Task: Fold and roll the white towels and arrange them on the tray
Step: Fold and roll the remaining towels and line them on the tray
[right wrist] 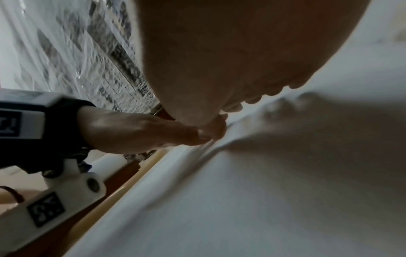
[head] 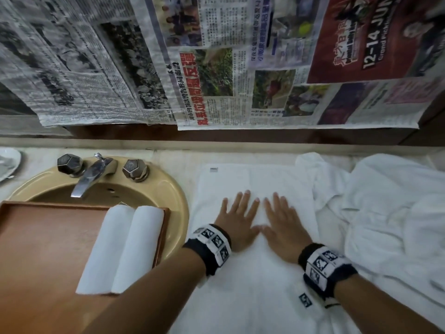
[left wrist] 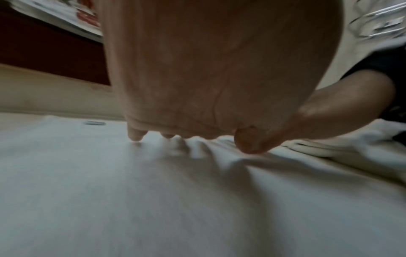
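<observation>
Two rolled towels (head: 121,247): side by side, touching, on the right end of the tray, long axes running front to back.
Tray (head: 43,237): brown wood, sits over the front of the sink, left of the flat towel.
Sink (head: 173,196): tan basin set in the tabletop, metal faucet (head: 90,175) between two faceted knobs at the rear rim.
Flat towel (head: 252,297): white, spread on the tabletop just right of the sink, small grey label at its far left corner; shallow creases run out from under the fingertips in the wrist views.
Left hand (head: 237,221): palm down on the flat towel, fingers straight and spread, gripping nothing; marker band on the wrist.
Right hand (head: 280,226): same pose just beside it, palm flat, fingers splayed, thumb tip touching the left thumb tip.
Loose towels (head: 385,213): crumpled white heap on the tabletop, right of the flat towel and touching its edge.
Newspaper sheets (head: 216,61): cover the wall behind the tabletop.
</observation>
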Demonstrator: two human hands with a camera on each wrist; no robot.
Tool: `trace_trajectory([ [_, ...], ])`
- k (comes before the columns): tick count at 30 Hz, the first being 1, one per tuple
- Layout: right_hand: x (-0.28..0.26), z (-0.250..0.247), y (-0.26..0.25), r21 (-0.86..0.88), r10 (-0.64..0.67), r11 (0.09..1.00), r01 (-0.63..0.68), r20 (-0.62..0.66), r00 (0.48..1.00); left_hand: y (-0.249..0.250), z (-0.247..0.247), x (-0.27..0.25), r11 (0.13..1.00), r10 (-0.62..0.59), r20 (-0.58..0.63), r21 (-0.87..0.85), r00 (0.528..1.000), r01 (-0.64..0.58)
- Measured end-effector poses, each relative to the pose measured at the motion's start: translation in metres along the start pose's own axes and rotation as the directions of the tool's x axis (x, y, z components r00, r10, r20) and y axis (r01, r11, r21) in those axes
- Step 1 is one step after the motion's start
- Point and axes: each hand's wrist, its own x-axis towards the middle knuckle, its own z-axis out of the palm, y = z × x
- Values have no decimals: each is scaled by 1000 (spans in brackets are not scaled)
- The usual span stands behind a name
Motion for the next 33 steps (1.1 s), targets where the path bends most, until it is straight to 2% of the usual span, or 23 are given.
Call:
trace_trajectory([
  [2,-15,21,10,-62,7,998,-6,14,1000,0,14,-9,999,-4,16,47,1000,3],
  [4,-25,26,33,-61,101,993,-102,-22,995,-20,22,-17,996,-89,-3,33,996,89],
  [7,-37,15,55,50,308,951,-306,-30,951,-45,20,-33,957,-283,17,-65,959,283],
  [9,-47,11,42,65,347,937,-343,-78,935,-33,23,-49,940,-308,5,-156,951,305],
  [10,-53,13,28,46,300,954,-296,-111,948,-19,29,-58,947,-283,-14,-160,959,277],
  [12,-73,30,-5,-6,100,995,-101,-121,988,16,48,-81,977,-186,-15,-108,983,183],
  [14,-97,58,-25,-19,-86,996,85,-24,996,36,73,-103,993,-101,34,-58,994,103],
  [15,-107,71,-23,-23,-115,993,115,22,993,35,83,-110,995,-93,35,-44,995,95],
  [16,-115,82,-14,-37,-97,994,99,41,994,28,90,-118,993,-110,25,-40,994,111],
  [18,-126,95,11,-80,16,997,-16,7,1000,6,101,-133,978,-198,6,-72,980,198],
  [20,-131,98,27,-68,161,984,-164,-41,986,-7,106,-144,944,-317,-5,-99,948,315],
  [21,-133,98,27,-52,192,979,-195,-60,980,-5,107,-147,927,-362,-16,-111,932,358],
  [23,-134,105,9,-39,133,990,-137,-94,987,19,107,-147,920,-377,-63,-139,924,366],
  [25,-139,119,-15,-81,-21,997,11,-125,992,55,112,-150,958,-272,-122,-126,955,257],
  [27,-148,137,-28,-147,-117,984,95,-146,982,80,131,-156,986,-141,-119,-111,983,128],
  [29,-162,150,-20,-173,-112,982,81,-176,978,78,151,-169,991,-110,-186,-94,976,93],
  [33,-192,157,17,-166,2,985,-48,-271,963,31,174,-199,967,-252,-251,-106,935,232],
])
